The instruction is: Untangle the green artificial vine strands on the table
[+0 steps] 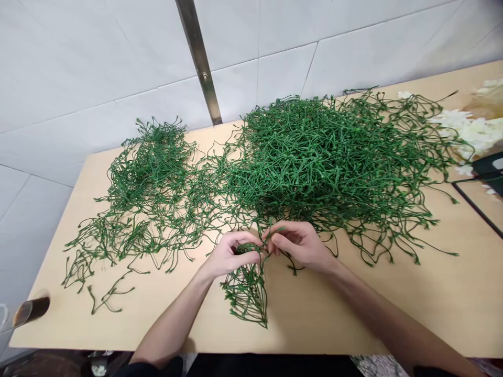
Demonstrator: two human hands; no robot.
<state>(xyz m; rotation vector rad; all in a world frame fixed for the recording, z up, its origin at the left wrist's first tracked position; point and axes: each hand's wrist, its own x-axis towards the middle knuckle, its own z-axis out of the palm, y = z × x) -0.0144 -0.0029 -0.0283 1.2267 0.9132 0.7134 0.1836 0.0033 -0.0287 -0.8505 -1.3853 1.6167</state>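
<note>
My left hand is closed round a bunch of thin green plastic stems, which hangs below the fingers over the table's front part. Close against it, my right hand pinches a green stem with small branching tips, thumb and forefinger together. The fingertips of both hands nearly meet at the top of the bunch. Just beyond them lies a large tangled heap of the same green stems. A smaller, looser pile of stems spreads over the table's left side.
The pale wooden table stands against a white tiled wall with a metal strip. White artificial flowers lie at the right, beside a dark object. A glass with brown contents is at the left edge.
</note>
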